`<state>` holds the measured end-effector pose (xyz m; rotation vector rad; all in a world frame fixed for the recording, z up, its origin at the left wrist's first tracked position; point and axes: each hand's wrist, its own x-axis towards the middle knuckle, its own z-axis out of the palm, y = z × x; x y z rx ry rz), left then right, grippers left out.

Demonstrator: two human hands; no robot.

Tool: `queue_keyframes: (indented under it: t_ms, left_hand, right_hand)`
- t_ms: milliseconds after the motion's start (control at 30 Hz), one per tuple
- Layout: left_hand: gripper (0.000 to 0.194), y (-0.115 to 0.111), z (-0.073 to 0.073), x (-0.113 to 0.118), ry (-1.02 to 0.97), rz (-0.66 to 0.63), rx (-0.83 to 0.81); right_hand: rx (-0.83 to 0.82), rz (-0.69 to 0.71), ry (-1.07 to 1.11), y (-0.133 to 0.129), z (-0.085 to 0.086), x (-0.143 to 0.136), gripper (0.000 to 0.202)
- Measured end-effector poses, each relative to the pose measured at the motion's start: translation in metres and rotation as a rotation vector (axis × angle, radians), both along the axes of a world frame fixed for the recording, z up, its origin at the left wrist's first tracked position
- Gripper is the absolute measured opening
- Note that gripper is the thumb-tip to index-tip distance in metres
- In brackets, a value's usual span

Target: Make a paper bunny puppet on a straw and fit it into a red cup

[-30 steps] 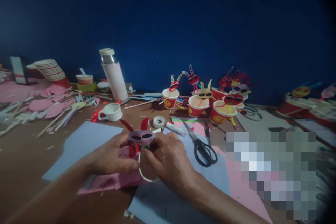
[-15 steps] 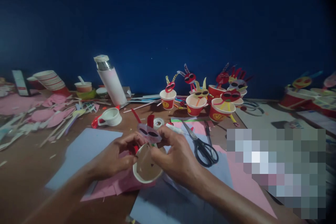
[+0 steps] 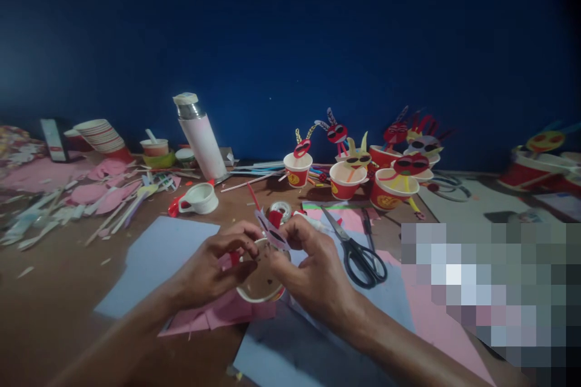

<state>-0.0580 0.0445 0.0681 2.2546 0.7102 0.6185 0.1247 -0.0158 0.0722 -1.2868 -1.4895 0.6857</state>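
My right hand (image 3: 313, 263) pinches a pale lilac paper face (image 3: 273, 234) with black eye shapes and red antenna strips. The face is tilted above the far rim of a paper cup (image 3: 256, 287), whose open mouth faces me. My left hand (image 3: 222, 260) is at the cup's left side, thumb and fingertips drawn close together over the opening; what they pinch, if anything, is too small to make out. Red paper shows between its fingers. To the right of my right hand, black-handled scissors (image 3: 358, 254) lie on blue paper (image 3: 390, 296).
Behind stand a white flask (image 3: 202, 148), a white cup (image 3: 200, 198), a tape roll (image 3: 280, 211) and several red cups (image 3: 297, 176) with paper faces. Paper scraps (image 3: 113, 196) and stacked cups (image 3: 102, 139) are at left. Blue sheet (image 3: 163, 263) and pink sheet (image 3: 213, 317) lie nearby.
My left thumb has moved off the cup's rim to over its opening, closer to the face. The paper face has turned and tilts more to the right. The whole view has shifted slightly.
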Motion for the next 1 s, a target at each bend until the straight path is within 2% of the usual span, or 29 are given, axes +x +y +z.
queue_keyframes:
  t_ms: [100, 267, 367, 500, 567, 667, 833, 1000]
  left_hand:
    - [0.006, -0.001, 0.001, 0.003, 0.015, -0.004, 0.004]
    - [0.011, 0.000, 0.004, 0.002, 0.106, -0.037, 0.031]
    - [0.013, 0.004, 0.005, -0.003, 0.086, -0.061, -0.059]
    - [0.026, 0.010, 0.007, -0.013, 0.051, -0.045, -0.315]
    - [0.040, 0.011, 0.008, -0.017, 0.081, -0.058, -0.379]
    - [0.056, 0.011, 0.008, -0.022, 0.155, -0.075, -0.331]
    - [0.055, 0.010, 0.005, -0.024, 0.208, -0.074, -0.272]
    - [0.060, 0.011, 0.005, -0.024, 0.228, -0.070, -0.275]
  right_hand:
    - [-0.014, 0.005, -0.080, 0.001, -0.001, 0.002, 0.002]
    - [0.058, 0.057, -0.304, 0.001, 0.004, 0.008, 0.008]
    - [0.081, 0.107, -0.344, 0.001, 0.005, 0.011, 0.009]
    - [0.078, 0.061, -0.427, 0.002, 0.002, 0.012, 0.008]
    - [0.096, 0.054, -0.433, 0.002, 0.001, 0.012, 0.009]
    - [0.094, 0.061, -0.389, 0.002, 0.001, 0.011, 0.012]
    - [0.023, 0.069, -0.258, 0.000, 0.003, 0.009, 0.008]
    - [0.049, 0.092, -0.261, -0.001, 0.001, 0.007, 0.009]
